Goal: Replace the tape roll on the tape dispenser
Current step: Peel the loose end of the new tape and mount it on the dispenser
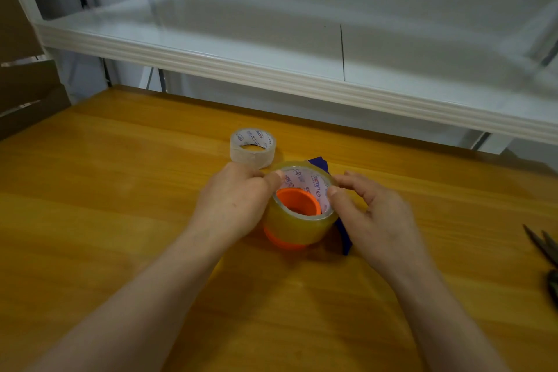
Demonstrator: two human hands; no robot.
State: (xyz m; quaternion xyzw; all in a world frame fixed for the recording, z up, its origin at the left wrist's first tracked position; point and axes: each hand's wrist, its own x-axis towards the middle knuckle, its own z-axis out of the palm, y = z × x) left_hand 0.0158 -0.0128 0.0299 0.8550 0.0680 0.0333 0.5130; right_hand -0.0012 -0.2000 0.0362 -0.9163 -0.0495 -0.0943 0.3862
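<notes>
A thick yellowish tape roll point(297, 226) sits tilted over the orange spool point(297, 201) of a blue tape dispenser point(345, 238) on the wooden table point(120, 190). My left hand point(232, 204) grips the roll's left rim, thumb on its top edge. My right hand point(377, 214) holds the right rim with thumb and fingertips. Most of the blue dispenser body is hidden under the roll and my right hand. A thin, nearly used-up clear tape roll point(253, 148) lies flat just behind my left hand.
Dark scissors point(546, 254) lie at the table's right edge. A white metal shelf point(271, 69) overhangs the back of the table. Cardboard boxes point(21, 69) stand at the far left.
</notes>
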